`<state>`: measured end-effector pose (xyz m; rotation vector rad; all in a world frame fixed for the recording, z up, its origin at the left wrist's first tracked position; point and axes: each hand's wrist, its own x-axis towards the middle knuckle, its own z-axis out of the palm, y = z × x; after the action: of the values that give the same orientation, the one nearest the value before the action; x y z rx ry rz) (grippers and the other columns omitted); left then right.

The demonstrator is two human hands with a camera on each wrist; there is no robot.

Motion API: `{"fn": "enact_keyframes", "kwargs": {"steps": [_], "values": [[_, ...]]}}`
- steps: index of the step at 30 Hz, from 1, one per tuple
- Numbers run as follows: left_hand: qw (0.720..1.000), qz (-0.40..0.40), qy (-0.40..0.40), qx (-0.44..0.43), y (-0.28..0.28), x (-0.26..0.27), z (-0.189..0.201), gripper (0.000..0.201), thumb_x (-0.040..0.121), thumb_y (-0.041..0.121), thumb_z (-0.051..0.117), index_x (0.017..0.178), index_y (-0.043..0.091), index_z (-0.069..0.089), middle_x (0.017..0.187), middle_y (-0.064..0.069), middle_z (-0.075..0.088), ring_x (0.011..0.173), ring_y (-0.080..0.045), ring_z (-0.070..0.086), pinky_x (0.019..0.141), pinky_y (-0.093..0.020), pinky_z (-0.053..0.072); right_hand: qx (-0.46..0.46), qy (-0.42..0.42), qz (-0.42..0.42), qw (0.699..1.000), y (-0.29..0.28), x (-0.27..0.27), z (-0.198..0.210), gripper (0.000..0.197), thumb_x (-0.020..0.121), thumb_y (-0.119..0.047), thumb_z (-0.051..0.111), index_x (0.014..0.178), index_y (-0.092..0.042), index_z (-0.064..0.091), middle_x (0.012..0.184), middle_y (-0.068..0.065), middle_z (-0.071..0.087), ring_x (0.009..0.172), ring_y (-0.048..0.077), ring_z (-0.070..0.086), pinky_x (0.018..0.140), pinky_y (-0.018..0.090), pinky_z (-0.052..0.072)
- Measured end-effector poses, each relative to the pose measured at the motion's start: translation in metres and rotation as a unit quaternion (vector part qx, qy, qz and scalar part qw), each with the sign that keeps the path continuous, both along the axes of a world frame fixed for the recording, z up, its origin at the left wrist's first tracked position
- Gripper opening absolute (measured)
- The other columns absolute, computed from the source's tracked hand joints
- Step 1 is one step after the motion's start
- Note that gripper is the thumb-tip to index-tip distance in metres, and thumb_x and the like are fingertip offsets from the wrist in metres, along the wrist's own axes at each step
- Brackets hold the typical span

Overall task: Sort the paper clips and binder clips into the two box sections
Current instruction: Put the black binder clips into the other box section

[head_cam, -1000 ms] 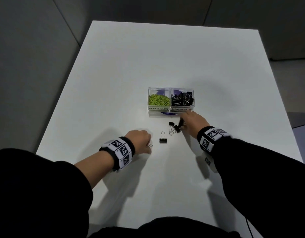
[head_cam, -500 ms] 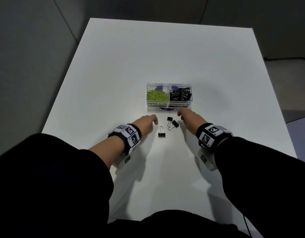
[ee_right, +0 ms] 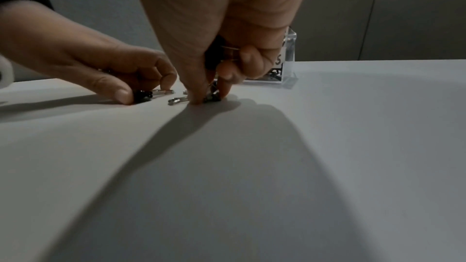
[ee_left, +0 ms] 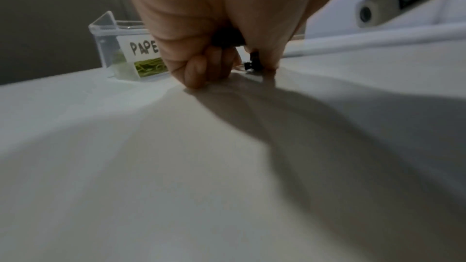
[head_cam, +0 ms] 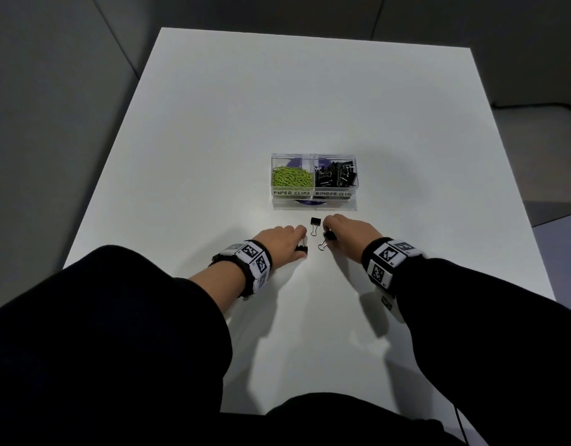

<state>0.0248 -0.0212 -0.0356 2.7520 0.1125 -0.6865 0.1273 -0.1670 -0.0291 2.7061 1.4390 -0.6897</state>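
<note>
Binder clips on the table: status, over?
Left hand pinching one binder clip; right hand pinching another. Third clip loose between them, before the box. Nothing in the way.

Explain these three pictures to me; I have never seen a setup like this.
No machine here: a person sorts clips with bare hands, wearing three cameras. The head view looks down on a white table; each wrist view looks along one hand. A clear plastic two-section box holds green paper clips and black binder clips. The left hand pinches one small black binder clip on the table, the right hand pinches another, and a third binder clip lies loose between them.
</note>
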Motion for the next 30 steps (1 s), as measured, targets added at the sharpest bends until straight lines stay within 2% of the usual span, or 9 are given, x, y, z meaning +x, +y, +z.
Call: {"fn": "enact_keyframes", "kwargs": {"steps": [5, 8, 12, 16, 19, 24, 26, 28, 30], "values": [[0.996, -0.040, -0.049, 0.069, 0.001, 0.011, 0.014, 0.036, 0.099, 0.031, 0.030, 0.116, 0.003, 0.047, 0.116, -0.016, 0.058, 0.105, -0.033, 0.056, 0.079, -0.038, 0.044, 0.014, -0.033, 0.026, 0.999, -0.003, -0.004, -0.004, 0.024, 0.094, -0.020, 0.044, 0.106, -0.002, 0.054, 0.106, 0.018, 0.054, 0.080, 0.037, 0.060, 0.061, 0.037, 0.044], [0.995, 0.012, -0.072, 0.072, 0.007, 0.017, 0.021, 0.035, 0.098, 0.026, 0.030, 0.106, 0.002, 0.054, 0.109, -0.015, 0.059, 0.098, -0.031, 0.058, 0.075, -0.036, 0.044, -0.003, -0.003, -0.017, 1.000, -0.005, 0.001, -0.001, 0.019, 0.091, -0.018, 0.046, 0.101, -0.002, 0.050, 0.106, 0.015, 0.053, 0.077, 0.034, 0.056, 0.064, 0.038, 0.044], [0.993, 0.044, -0.092, 0.060, 0.014, 0.017, 0.026, 0.036, 0.097, 0.026, 0.028, 0.095, 0.003, 0.056, 0.097, -0.013, 0.061, 0.080, -0.027, 0.054, 0.065, -0.031, 0.039, -0.010, 0.042, -0.032, 0.999, -0.002, 0.008, 0.008, 0.009, 0.093, -0.016, 0.045, 0.098, -0.009, 0.043, 0.104, 0.018, 0.062, 0.079, 0.028, 0.050, 0.066, 0.030, 0.033], [0.994, 0.043, -0.079, 0.057, 0.022, 0.012, 0.030, 0.036, 0.098, 0.027, 0.029, 0.097, 0.003, 0.056, 0.099, -0.013, 0.061, 0.085, -0.029, 0.058, 0.068, -0.033, 0.041, 0.001, 0.011, 0.045, 0.999, 0.016, 0.011, 0.015, 0.041, 0.094, -0.011, 0.044, 0.135, -0.016, 0.039, 0.115, 0.015, 0.056, 0.100, 0.030, 0.058, 0.075, 0.034, 0.041], [0.997, 0.031, -0.055, 0.047, 0.028, 0.011, 0.033, 0.036, 0.099, 0.026, 0.030, 0.102, 0.002, 0.057, 0.106, -0.014, 0.061, 0.095, -0.030, 0.058, 0.076, -0.036, 0.044, -0.056, -0.056, 0.141, 0.987, 0.025, 0.010, 0.014, 0.032, 0.094, -0.008, 0.043, 0.125, -0.014, 0.045, 0.100, 0.012, 0.046, 0.098, 0.031, 0.058, 0.066, 0.034, 0.038], [0.998, 0.047, -0.041, -0.005, 0.038, 0.013, 0.039, 0.030, 0.098, 0.021, 0.035, 0.121, 0.010, 0.052, 0.116, -0.010, 0.063, 0.106, -0.029, 0.058, 0.085, -0.032, 0.044, -0.070, -0.068, 0.145, 0.985, 0.026, 0.009, 0.014, 0.029, 0.095, -0.002, 0.039, 0.122, -0.001, 0.048, 0.116, 0.018, 0.051, 0.098, 0.032, 0.059, 0.071, 0.038, 0.045], [0.997, 0.050, -0.054, -0.026, 0.043, 0.016, 0.043, 0.027, 0.097, 0.020, 0.039, 0.118, 0.012, 0.054, 0.111, -0.008, 0.066, 0.102, -0.027, 0.060, 0.082, -0.030, 0.044, -0.043, -0.073, 0.145, 0.986, 0.021, 0.011, 0.013, 0.023, 0.091, 0.001, 0.046, 0.114, 0.001, 0.051, 0.108, 0.017, 0.055, 0.085, 0.030, 0.060, 0.065, 0.035, 0.044], [0.994, 0.052, -0.079, -0.058, 0.047, 0.021, 0.051, 0.024, 0.095, 0.019, 0.044, 0.113, 0.012, 0.058, 0.105, -0.008, 0.068, 0.094, -0.025, 0.062, 0.080, -0.030, 0.046, 0.008, -0.083, 0.124, 0.989, 0.018, 0.016, 0.020, 0.016, 0.088, 0.001, 0.054, 0.103, 0.002, 0.054, 0.096, 0.015, 0.059, 0.067, 0.023, 0.050, 0.057, 0.027, 0.038], [0.989, 0.055, -0.103, -0.089, 0.050, 0.028, 0.060, 0.023, 0.094, 0.018, 0.048, 0.111, 0.012, 0.062, 0.103, -0.008, 0.069, 0.089, -0.023, 0.062, 0.081, -0.030, 0.047, 0.053, -0.073, 0.083, 0.992, 0.020, 0.025, 0.035, 0.018, 0.091, -0.004, 0.051, 0.107, 0.003, 0.054, 0.098, 0.015, 0.057, 0.068, 0.019, 0.044, 0.060, 0.025, 0.038]]}}
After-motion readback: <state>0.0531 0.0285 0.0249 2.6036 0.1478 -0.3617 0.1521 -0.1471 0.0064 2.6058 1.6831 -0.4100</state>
